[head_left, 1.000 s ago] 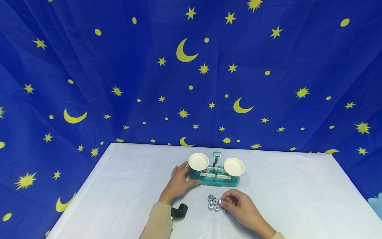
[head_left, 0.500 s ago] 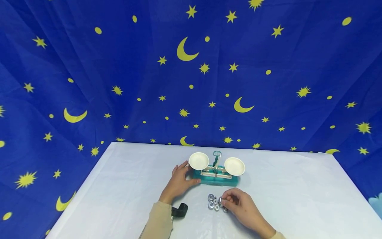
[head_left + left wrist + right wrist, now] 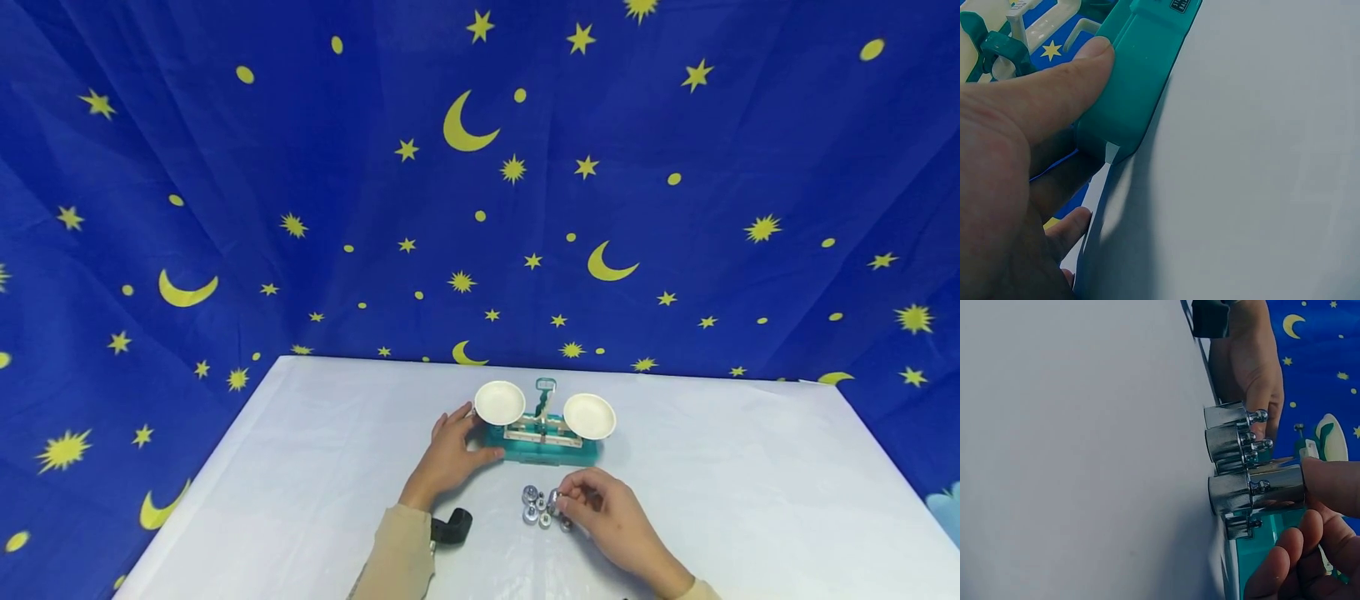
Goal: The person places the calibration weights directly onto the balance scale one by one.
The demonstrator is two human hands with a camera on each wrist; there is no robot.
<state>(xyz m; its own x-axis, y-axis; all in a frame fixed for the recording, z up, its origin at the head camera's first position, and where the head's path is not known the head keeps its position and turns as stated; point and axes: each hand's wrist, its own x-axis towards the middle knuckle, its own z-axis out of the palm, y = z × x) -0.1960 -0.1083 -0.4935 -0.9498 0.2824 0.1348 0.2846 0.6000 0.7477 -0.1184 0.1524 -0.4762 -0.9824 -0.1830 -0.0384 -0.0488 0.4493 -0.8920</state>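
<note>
Pinching a metal weight (image 3: pixel 1282 487), right hand (image 3: pixel 613 518) has barely moved this past second; loose weights (image 3: pixel 530 515) stand left of its fingertips. Hence not yet on the balance (image 3: pixel 540 452), ahead, gripped by left hand (image 3: pixel 446 458).

Tbh the marks on the balance (image 3: pixel 542 454) beam (image 3: pixel 562 442) are way too small to read in the head view, same with anything stamped on the loose weights (image 3: pixel 530 514). The left hand (image 3: pixel 444 458) blocks one end of the base, and the right hand (image 3: pixel 611 518) covers part of the pinched weight (image 3: pixel 554 502). Left wrist view chops the balance at the top edge. In the right wrist view the weights overlap, partly hiding some. Both sleeves (image 3: pixel 397 546) run off the head view's bottom.
</note>
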